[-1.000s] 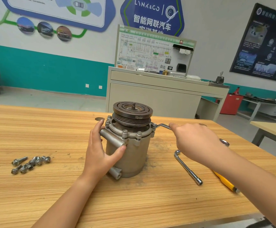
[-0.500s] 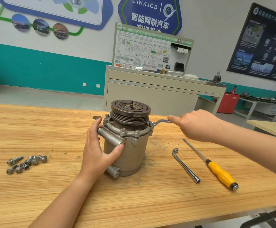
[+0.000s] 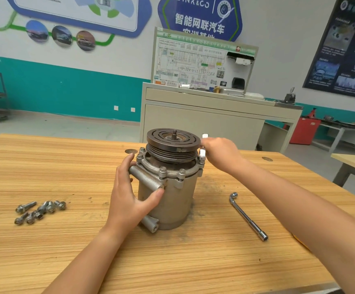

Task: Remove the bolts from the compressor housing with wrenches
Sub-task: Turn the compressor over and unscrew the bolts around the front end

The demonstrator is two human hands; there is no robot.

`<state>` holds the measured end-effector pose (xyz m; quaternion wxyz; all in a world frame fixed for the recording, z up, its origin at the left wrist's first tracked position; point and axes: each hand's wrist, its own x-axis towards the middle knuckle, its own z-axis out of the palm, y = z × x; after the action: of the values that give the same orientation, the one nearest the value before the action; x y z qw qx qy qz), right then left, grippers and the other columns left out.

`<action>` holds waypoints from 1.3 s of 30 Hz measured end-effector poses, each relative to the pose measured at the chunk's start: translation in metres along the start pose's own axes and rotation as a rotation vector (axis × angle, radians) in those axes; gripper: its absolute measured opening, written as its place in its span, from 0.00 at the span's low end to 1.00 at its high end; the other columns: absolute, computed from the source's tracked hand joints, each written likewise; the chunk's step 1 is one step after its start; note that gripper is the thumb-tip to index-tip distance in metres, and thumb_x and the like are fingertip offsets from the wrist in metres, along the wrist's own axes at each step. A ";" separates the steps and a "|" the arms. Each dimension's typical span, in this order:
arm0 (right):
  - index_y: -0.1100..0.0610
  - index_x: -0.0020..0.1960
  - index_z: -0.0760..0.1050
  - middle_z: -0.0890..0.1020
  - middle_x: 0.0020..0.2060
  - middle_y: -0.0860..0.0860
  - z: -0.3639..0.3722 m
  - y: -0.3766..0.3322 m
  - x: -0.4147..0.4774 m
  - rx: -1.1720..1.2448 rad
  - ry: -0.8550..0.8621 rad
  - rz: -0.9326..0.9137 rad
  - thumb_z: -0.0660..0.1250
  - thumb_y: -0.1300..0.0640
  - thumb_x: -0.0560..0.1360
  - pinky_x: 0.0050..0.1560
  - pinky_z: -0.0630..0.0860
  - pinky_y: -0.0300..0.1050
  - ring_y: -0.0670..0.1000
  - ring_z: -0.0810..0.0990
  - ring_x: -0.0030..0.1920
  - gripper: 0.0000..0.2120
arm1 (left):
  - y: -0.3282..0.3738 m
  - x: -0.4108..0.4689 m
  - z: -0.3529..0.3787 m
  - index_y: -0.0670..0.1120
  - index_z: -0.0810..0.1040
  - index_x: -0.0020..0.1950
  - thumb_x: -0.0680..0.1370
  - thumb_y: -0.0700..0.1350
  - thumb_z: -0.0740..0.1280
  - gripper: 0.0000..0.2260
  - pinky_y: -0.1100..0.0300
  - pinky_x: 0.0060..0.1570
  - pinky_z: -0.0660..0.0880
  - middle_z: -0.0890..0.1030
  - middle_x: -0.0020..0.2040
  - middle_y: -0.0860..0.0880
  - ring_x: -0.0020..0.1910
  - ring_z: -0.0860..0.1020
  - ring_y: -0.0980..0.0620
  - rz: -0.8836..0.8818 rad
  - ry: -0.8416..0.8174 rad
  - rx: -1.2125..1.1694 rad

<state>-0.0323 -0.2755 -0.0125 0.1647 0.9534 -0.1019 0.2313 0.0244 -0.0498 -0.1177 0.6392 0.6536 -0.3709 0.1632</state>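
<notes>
The grey compressor housing [image 3: 168, 200] stands upright on the wooden table [image 3: 66, 240], a dark pulley [image 3: 173, 139] on top. Bolts [image 3: 163, 171] ring its flange. My left hand [image 3: 128, 194] grips the housing's left side, thumb on the front wall, fingers round a tube. My right hand [image 3: 220, 152] is at the flange's right edge, curled round a silver wrench [image 3: 202, 154] that sits on a bolt there; most of the wrench is hidden by the hand.
Several removed bolts [image 3: 38, 210] lie at the table's left. An L-shaped socket wrench [image 3: 247, 216] lies right of the housing; a yellow tool handle is mostly hidden under my right forearm. A beige training cabinet [image 3: 204, 119] stands behind the table.
My right hand has swung the wrench from pointing out to the right in toward the pulley, close to the flange. My left hand keeps its hold on the housing.
</notes>
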 end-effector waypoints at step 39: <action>0.50 0.70 0.63 0.77 0.49 0.53 -0.087 0.009 -0.055 -0.297 -0.329 -0.031 0.55 0.67 0.76 0.32 0.66 0.41 0.51 0.69 0.40 0.26 | -0.018 -0.001 0.003 0.60 0.65 0.60 0.70 0.41 0.74 0.27 0.81 0.43 0.67 0.72 0.57 0.65 0.51 0.70 0.79 -0.270 -0.287 -0.174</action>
<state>-0.1179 -0.2457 0.0363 0.2881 0.9450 -0.1457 0.0525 0.0354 -0.0546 -0.1314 0.6501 0.6562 -0.3797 -0.0515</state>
